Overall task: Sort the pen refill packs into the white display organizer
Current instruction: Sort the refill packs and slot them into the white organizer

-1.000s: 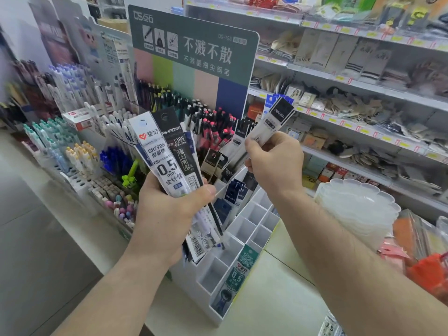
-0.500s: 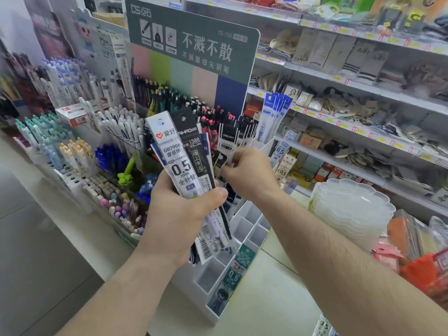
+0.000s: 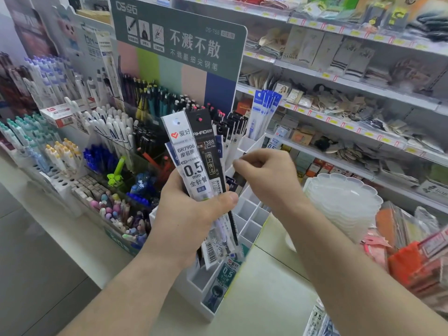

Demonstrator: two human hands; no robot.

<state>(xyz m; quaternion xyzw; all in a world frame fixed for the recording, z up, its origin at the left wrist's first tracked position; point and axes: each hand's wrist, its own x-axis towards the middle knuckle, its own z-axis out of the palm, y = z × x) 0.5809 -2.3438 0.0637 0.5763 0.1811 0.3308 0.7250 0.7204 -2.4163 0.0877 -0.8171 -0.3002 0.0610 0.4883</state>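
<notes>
A person's left hand [image 3: 191, 221] grips a fanned bundle of pen refill packs [image 3: 194, 163] upright over the white display organizer [image 3: 249, 214] on the counter; the right hand [image 3: 269, 177], fingers curled and empty, hovers just right of them.

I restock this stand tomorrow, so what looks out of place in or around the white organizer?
Nothing looks spilled or damaged. The white display organizer has many bare compartments; the black refill packs at its back stand upright. The left hand grips a fanned bunch of refill packs, not yet sorted.
</notes>
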